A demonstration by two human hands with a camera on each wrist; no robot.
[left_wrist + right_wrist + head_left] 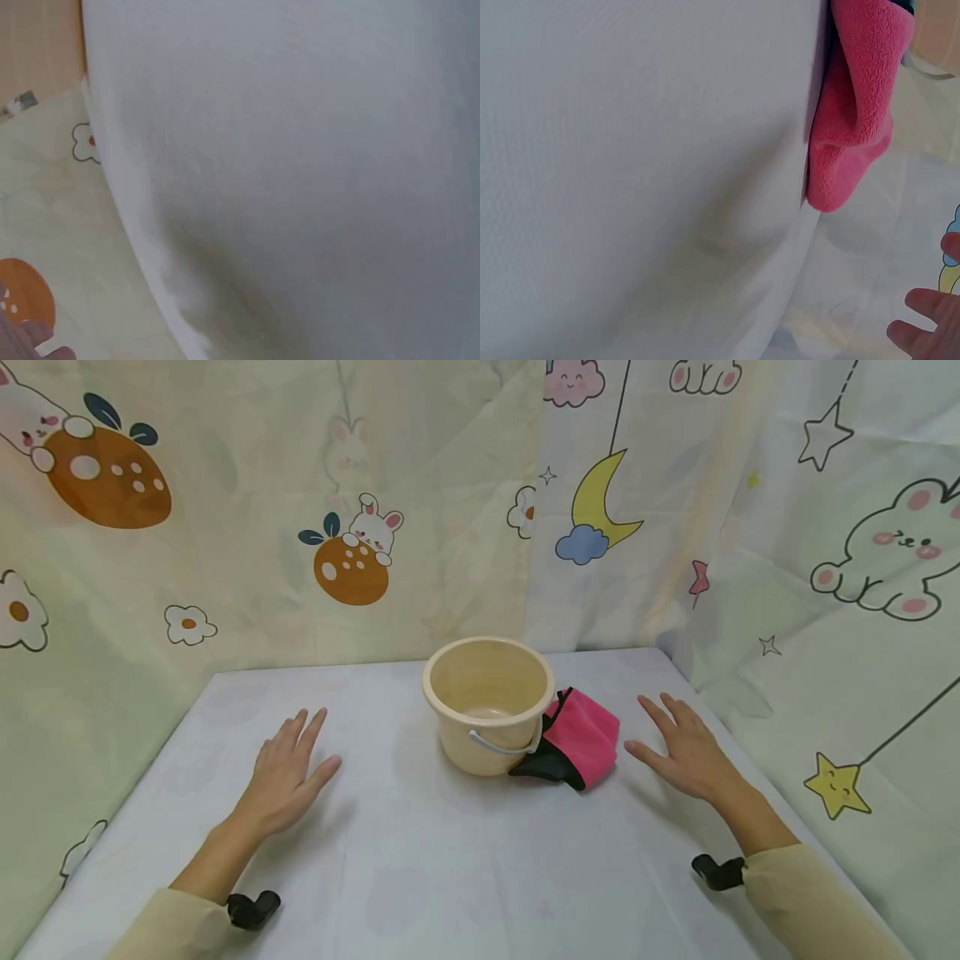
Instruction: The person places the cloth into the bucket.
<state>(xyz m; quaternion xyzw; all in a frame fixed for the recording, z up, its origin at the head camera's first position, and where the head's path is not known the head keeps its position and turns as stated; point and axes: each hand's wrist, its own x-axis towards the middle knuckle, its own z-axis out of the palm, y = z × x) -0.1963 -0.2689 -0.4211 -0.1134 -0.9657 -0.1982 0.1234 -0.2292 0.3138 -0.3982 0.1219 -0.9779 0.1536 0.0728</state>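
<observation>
A cream plastic bucket [487,693] stands upright towards the back of the table, its grey handle [502,747] hanging down at the front. Against its right side lies a pink cloth [596,737] with black edging and a black part; the bucket hides some of it. In the right wrist view the pink cloth [855,112] looks fluffy and folded. My left hand [288,774] is held over the table left of the bucket, fingers extended, holding nothing. To the right of the cloth, my right hand [686,752] is also spread, touching nothing.
A white cloth covers the table [420,860]. Printed curtains [450,527] with rabbits, flowers and stars stand behind it and at both sides. Each forearm carries a black wrist device, one at the left wrist [253,910] and one at the right wrist [717,872].
</observation>
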